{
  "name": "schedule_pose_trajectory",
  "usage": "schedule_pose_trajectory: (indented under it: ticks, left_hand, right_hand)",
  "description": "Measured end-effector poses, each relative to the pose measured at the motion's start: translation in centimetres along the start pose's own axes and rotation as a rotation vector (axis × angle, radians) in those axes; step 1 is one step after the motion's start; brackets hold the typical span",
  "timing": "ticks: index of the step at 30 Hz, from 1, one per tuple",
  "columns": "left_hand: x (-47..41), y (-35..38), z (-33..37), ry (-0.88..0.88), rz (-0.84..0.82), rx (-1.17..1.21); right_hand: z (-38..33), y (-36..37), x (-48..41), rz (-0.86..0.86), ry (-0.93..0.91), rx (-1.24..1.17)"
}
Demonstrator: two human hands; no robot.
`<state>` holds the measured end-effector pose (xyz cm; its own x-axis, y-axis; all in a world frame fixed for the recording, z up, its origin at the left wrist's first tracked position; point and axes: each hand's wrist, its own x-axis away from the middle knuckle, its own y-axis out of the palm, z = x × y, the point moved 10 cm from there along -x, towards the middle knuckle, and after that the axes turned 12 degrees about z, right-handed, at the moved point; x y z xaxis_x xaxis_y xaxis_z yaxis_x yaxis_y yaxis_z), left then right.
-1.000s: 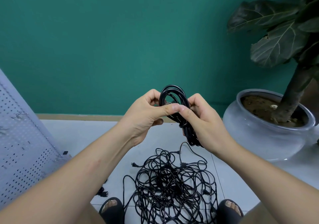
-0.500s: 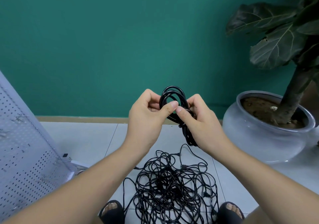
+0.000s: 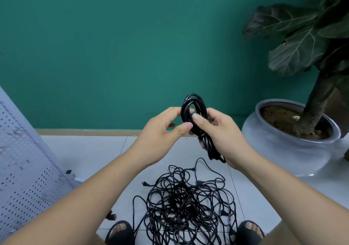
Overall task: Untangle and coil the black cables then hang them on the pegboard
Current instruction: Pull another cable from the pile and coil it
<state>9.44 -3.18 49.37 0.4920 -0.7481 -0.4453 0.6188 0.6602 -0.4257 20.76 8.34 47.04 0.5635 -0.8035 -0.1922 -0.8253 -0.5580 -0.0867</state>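
Left hand pinches and right hand grips a tight black coil above the tangle; the pot holds a plant

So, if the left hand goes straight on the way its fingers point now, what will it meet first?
The coiled cable gripped by the right hand. The left hand points right, at the coil's upper loop; its fingertips seem to be against it, though depth is unclear.
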Motion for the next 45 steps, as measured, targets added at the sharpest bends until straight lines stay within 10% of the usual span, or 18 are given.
schedule_pose_trajectory:
  ticks: [10,18,28,41,45]
  left_hand:
    - [-0.3,-0.2,-0.4,0.055,0.215,-0.037]
    - [1.1,2.8,-1.0,-0.264,0.143,0.222]
    - [0.9,1.6,-1.5,-0.074,-0.178,-0.012]
    - [1.1,0.8,-1.1,-0.010,-0.048,-0.114]
    - [1.1,1.1,-1.7,0.003,-0.071,-0.123]
  right_hand:
    - [-1.8,-0.7,1.0,0.214,-0.164,0.194]
    - [-2.6,-0.7,1.6,0.342,-0.295,0.260]
    - [0.2,-0.1,0.0,0.218,-0.047,0.169]
    - [0.0,3.2,0.2,-0.053,0.215,-0.407]
    - [-0.8,2.5,-0.1,0.072,0.030,-0.010]
